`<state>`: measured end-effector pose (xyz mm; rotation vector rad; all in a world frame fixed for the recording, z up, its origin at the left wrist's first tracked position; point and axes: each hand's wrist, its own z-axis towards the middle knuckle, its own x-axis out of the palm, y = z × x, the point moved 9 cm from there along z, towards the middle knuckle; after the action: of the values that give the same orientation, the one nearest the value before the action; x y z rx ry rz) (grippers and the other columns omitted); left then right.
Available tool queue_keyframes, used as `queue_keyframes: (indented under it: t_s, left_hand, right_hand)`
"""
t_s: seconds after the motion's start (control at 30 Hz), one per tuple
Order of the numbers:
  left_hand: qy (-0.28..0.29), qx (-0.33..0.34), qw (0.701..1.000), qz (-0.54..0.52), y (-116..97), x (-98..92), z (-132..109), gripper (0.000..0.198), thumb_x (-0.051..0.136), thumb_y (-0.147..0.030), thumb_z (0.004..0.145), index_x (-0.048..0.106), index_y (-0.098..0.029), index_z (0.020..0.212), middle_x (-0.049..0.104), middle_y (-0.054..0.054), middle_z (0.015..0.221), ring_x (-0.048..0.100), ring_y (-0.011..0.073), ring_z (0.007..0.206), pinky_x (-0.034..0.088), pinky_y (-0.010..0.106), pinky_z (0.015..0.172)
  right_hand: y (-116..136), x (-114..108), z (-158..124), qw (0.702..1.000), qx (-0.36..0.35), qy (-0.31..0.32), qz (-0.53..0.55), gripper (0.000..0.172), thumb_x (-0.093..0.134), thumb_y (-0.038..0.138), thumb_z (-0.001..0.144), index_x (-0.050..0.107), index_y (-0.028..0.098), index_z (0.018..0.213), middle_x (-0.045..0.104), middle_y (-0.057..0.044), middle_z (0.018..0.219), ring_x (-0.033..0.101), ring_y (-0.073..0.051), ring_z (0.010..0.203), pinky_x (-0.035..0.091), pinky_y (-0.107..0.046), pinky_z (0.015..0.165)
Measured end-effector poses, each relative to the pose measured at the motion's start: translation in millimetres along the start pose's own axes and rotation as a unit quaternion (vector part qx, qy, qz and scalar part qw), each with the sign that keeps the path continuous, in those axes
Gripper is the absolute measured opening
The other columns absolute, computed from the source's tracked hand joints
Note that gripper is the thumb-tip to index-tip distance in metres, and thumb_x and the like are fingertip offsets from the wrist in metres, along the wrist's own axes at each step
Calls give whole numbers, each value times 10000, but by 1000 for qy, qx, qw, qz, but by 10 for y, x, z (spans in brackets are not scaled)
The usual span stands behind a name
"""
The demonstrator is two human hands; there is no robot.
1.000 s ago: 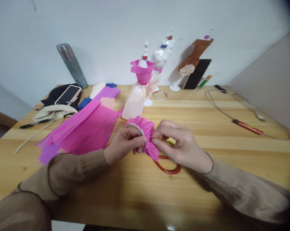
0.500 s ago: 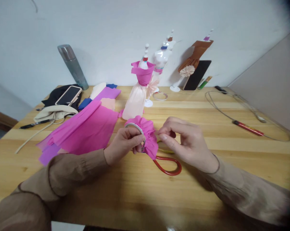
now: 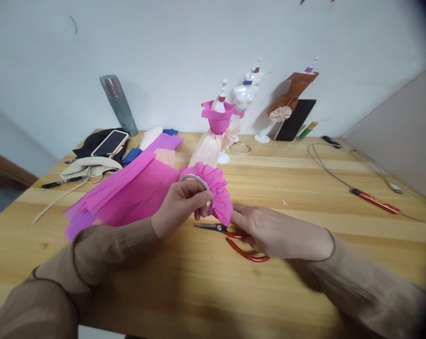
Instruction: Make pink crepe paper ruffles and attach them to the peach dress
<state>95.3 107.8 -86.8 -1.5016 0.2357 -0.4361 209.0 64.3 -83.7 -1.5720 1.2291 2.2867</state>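
My left hand (image 3: 183,203) is closed on a ring wrapped in gathered pink crepe paper (image 3: 217,190), held just above the wooden table (image 3: 213,278). My right hand (image 3: 269,231) lies low on the table with its fingers on the red handles of a pair of scissors (image 3: 234,235). The scissor blades point left, under the pink ruffle. Whether the fingers have closed round the handles is hard to make out.
Sheets of pink and purple crepe paper (image 3: 128,190) lie left of my hands. Small dress forms with paper dresses (image 3: 216,127) stand at the back, beside a grey flask (image 3: 119,103). A phone (image 3: 110,142) rests on dark cloth; a cable and red tool (image 3: 375,201) lie right.
My right hand let go of the pink ruffle and dropped to the scissors on the table. My left hand lifted the ruffled ring slightly. The view tilted down.
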Motion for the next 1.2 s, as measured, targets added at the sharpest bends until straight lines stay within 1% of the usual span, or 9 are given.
queue_keyframes:
  t_s: [0.1,0.23,0.3,0.4,0.5,0.63,0.77,0.97,1.2]
  left_hand:
    - [-6,8,1000,-9,-88,-59,24,337,677,-372,777,543,-135,579,548,-23,500,479,50,439,385,175,429]
    - [-3,-2,1000,23,-159,-127,66,319,682,-364,763,556,-133,583,541,-22,478,467,52,428,357,170,410]
    - [13,-10,999,36,-170,-125,83,322,682,-355,758,544,-136,568,539,-22,470,459,50,419,351,169,403]
    - [35,-19,999,35,-169,-97,91,331,686,-350,752,524,-140,553,534,-28,463,451,45,408,345,168,397]
    - [58,-32,998,15,-148,-49,81,333,696,-363,743,522,-140,566,535,-33,460,447,45,395,332,169,390]
    - [93,-37,995,3,-132,23,56,355,674,-362,770,506,-135,554,522,-35,462,436,37,392,321,175,408]
    - [97,-54,994,-9,-92,45,41,301,669,-333,770,517,-139,597,529,-36,474,439,45,400,325,179,411]
    - [99,-70,992,-21,-67,66,30,298,680,-338,766,516,-142,612,521,-40,478,451,54,411,362,187,430]
    - [115,-76,990,-33,-35,80,25,318,681,-370,773,534,-135,618,518,-36,470,443,48,406,299,170,394]
  right_hand:
    - [59,-9,-57,996,-19,91,1,613,539,-26,678,534,227,1236,675,-72,1039,645,-179,853,524,-266,722]
    - [32,-264,-180,993,-8,114,4,553,541,-58,608,617,263,1053,698,-12,930,673,-174,771,546,-253,674]
    - [75,-447,-209,996,-30,78,7,558,617,-25,624,622,273,1095,705,-20,931,681,-186,740,550,-252,616]
    - [201,-724,-219,996,-81,-25,-10,475,672,86,712,592,276,1140,684,-52,934,661,-187,700,537,-263,554]
    - [265,-833,-209,988,-85,-97,-88,394,609,159,807,547,255,1185,648,-70,930,623,-190,711,521,-299,580]
    - [235,-793,-180,972,-69,-125,-185,381,582,192,822,539,227,1199,598,-90,906,588,-240,783,492,-358,634]
    - [223,-790,-190,951,-106,-166,-237,372,568,206,867,539,229,1237,552,-75,862,542,-197,700,450,-322,585]
    - [224,-787,-207,932,-136,-183,-282,342,568,194,889,585,206,1230,563,-72,845,539,-170,668,428,-297,555]
    - [289,-799,-213,912,-156,-197,-323,285,501,225,928,602,189,1191,585,-88,835,570,-192,674,451,-319,546]
